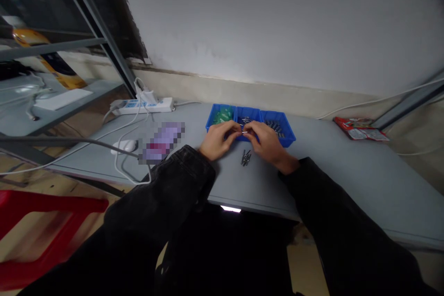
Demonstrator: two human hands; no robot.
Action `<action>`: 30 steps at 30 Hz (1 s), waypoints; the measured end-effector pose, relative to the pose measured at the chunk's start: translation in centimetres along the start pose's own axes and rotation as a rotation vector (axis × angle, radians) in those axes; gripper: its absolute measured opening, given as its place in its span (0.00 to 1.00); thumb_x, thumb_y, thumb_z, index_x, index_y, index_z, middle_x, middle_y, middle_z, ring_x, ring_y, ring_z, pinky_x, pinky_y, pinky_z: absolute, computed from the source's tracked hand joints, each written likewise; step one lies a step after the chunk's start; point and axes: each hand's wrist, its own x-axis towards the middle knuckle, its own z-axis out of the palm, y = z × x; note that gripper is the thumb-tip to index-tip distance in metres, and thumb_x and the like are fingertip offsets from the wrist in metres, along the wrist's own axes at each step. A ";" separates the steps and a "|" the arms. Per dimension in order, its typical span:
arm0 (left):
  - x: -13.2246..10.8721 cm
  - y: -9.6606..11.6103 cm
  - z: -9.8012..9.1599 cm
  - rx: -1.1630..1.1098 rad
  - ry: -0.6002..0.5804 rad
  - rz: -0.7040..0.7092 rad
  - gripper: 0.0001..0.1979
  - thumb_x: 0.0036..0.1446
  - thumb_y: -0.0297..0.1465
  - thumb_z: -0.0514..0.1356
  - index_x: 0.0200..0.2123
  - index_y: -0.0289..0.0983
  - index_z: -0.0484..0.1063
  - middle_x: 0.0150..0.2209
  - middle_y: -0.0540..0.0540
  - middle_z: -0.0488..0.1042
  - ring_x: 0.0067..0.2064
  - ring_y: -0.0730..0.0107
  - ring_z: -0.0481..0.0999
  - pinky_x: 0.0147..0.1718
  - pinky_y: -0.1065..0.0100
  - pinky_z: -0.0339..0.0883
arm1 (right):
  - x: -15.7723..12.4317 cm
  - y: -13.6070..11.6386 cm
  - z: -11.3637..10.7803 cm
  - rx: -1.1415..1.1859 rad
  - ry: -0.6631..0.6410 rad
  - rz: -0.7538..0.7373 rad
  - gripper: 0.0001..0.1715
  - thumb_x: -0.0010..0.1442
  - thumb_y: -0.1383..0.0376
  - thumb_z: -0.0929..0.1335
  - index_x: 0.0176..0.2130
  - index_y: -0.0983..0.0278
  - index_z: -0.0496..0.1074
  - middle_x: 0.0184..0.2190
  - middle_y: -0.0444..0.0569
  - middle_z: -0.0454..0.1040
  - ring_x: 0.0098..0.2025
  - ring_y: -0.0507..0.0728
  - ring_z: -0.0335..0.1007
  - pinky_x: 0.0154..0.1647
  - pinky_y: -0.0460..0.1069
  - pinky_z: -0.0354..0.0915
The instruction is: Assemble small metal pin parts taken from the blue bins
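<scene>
My left hand (pixel 219 140) and my right hand (pixel 266 142) meet fingertip to fingertip in front of three blue bins. Between the fingertips shows a thin, shiny metal pin (pixel 244 132), pinched by my right hand. The left fingers are closed too, but what they hold is too small to make out. Just below the hands, a small pile of metal pins (pixel 246 158) lies on the table. Green pieces fill the left bin (pixel 212 110), pins lie in the middle bin (pixel 255 114), and dark metal parts are in the right bin (pixel 290 133), partly hidden by my right hand.
On the grey table (pixel 329 171), a white power strip (pixel 163 105) with cables, a white mouse (pixel 124 146) and a blurred-out phone-like object (pixel 163 141) are to the left. A red packet (pixel 360 129) lies far right. A red stool (pixel 52 203) stands at lower left.
</scene>
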 end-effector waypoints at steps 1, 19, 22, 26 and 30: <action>0.0 0.0 0.0 -0.001 -0.004 -0.001 0.06 0.68 0.31 0.58 0.40 0.35 0.73 0.37 0.46 0.78 0.34 0.72 0.75 0.39 0.67 0.70 | 0.0 0.0 0.0 -0.005 -0.005 0.003 0.05 0.70 0.66 0.62 0.42 0.61 0.68 0.38 0.49 0.74 0.40 0.58 0.69 0.44 0.53 0.63; 0.0 -0.2 0.0 0.012 0.001 0.021 0.05 0.68 0.31 0.59 0.41 0.35 0.73 0.36 0.47 0.78 0.34 0.73 0.74 0.36 0.69 0.69 | 0.2 0.0 -0.2 -0.036 -0.027 0.008 0.10 0.72 0.63 0.61 0.37 0.62 0.67 0.35 0.48 0.72 0.38 0.57 0.67 0.42 0.52 0.61; 0.0 -0.2 -0.1 0.011 0.008 0.016 0.06 0.68 0.31 0.59 0.40 0.35 0.73 0.35 0.47 0.78 0.33 0.73 0.74 0.35 0.69 0.69 | 0.1 -0.1 -0.3 -0.030 -0.026 0.003 0.06 0.71 0.64 0.63 0.41 0.61 0.68 0.37 0.48 0.73 0.40 0.57 0.68 0.44 0.52 0.61; 0.0 -0.2 -0.1 0.013 0.006 0.012 0.06 0.67 0.31 0.59 0.41 0.35 0.73 0.35 0.46 0.78 0.33 0.73 0.74 0.36 0.69 0.69 | 0.1 -0.1 -0.2 -0.015 -0.022 -0.005 0.04 0.71 0.66 0.63 0.43 0.62 0.67 0.39 0.48 0.74 0.39 0.57 0.68 0.43 0.52 0.62; 0.0 -0.1 -0.1 0.006 0.000 0.022 0.06 0.68 0.31 0.58 0.41 0.35 0.73 0.36 0.46 0.79 0.34 0.73 0.75 0.36 0.69 0.70 | 0.2 -0.1 -0.1 -0.059 -0.015 0.004 0.09 0.72 0.64 0.61 0.38 0.62 0.66 0.35 0.48 0.73 0.37 0.57 0.68 0.42 0.52 0.60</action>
